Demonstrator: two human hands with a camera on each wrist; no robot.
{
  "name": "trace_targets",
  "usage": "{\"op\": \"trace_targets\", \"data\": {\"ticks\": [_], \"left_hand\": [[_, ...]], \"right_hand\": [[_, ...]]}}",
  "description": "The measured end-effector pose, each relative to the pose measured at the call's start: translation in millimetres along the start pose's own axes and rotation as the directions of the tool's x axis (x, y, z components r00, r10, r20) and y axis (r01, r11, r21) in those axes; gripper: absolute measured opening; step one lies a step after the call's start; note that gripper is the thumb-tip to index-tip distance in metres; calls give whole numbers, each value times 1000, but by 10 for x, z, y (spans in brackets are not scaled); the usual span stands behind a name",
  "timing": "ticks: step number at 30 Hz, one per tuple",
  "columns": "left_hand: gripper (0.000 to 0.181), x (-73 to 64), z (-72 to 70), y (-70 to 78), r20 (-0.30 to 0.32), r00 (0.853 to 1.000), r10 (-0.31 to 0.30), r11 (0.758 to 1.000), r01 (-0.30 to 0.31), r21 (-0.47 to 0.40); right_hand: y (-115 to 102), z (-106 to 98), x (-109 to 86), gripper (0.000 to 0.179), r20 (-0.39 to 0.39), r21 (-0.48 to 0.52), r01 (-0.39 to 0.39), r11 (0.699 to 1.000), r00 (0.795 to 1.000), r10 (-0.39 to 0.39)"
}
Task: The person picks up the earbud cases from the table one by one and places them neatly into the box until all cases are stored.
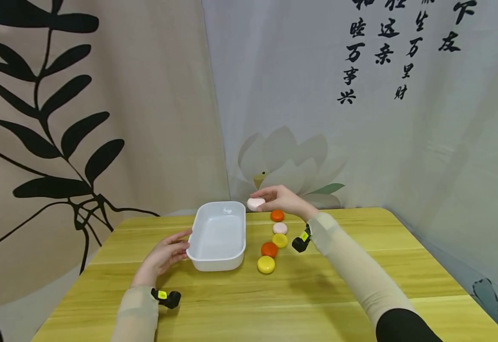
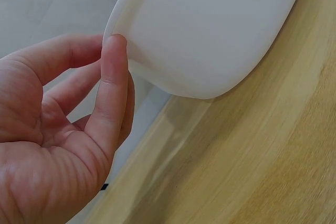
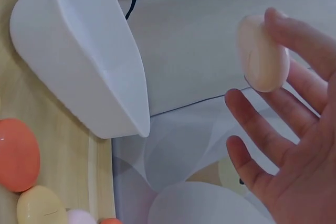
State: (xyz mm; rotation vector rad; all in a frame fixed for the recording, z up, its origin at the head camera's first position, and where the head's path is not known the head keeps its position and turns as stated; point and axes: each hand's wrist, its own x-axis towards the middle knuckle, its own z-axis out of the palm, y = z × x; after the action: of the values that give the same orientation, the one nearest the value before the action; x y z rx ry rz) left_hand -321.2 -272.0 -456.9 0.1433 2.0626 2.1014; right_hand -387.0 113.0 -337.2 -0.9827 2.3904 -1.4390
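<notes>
My right hand (image 1: 284, 199) pinches a pale pink, smooth oval piece, like a small soap bar (image 3: 262, 53), between thumb and fingers. The hand holds it in the air just right of the far end of a white rectangular tub (image 1: 217, 266); the other fingers spread loosely in the right wrist view. At the tub's left side, my left hand (image 1: 165, 254) grips the rim with thumb and bent fingertips. The tub's visible inside is bare. Right of it, on the table, similar pieces form an uneven row: orange (image 1: 269, 249), yellow (image 1: 266, 265) and pale pink (image 1: 280, 228).
The light wooden table (image 1: 214, 308) ends just behind the tub. A hanging cloth (image 1: 167, 118) with dark leaves, a lotus and black writing stands behind it. Another yellow piece (image 1: 280, 240) and another orange piece (image 1: 277, 216) belong to the row.
</notes>
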Motion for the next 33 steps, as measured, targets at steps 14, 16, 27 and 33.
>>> {"op": "trace_targets", "data": {"ticks": [14, 16, 27, 33], "left_hand": [[60, 2, 28, -34, -6, 1000, 4, 1000, -4, 25], [60, 4, 29, -25, -9, 1000, 5, 1000, -5, 23], [58, 1, 23, -14, -10, 1000, -6, 1000, 6, 13], [59, 4, 14, -14, -4, 1000, -10, 1000, 10, -5]], "right_hand": [[-22, 123, 157, 42, 3, 4, -1, 1000, 1000, 1], [-29, 136, 175, 42, -2, 7, 2, 1000, 1000, -2], [28, 228, 284, 44, -19, 17, 10, 1000, 1000, -10], [42, 243, 327, 42, -23, 7, -6, 1000, 1000, 6]]}}
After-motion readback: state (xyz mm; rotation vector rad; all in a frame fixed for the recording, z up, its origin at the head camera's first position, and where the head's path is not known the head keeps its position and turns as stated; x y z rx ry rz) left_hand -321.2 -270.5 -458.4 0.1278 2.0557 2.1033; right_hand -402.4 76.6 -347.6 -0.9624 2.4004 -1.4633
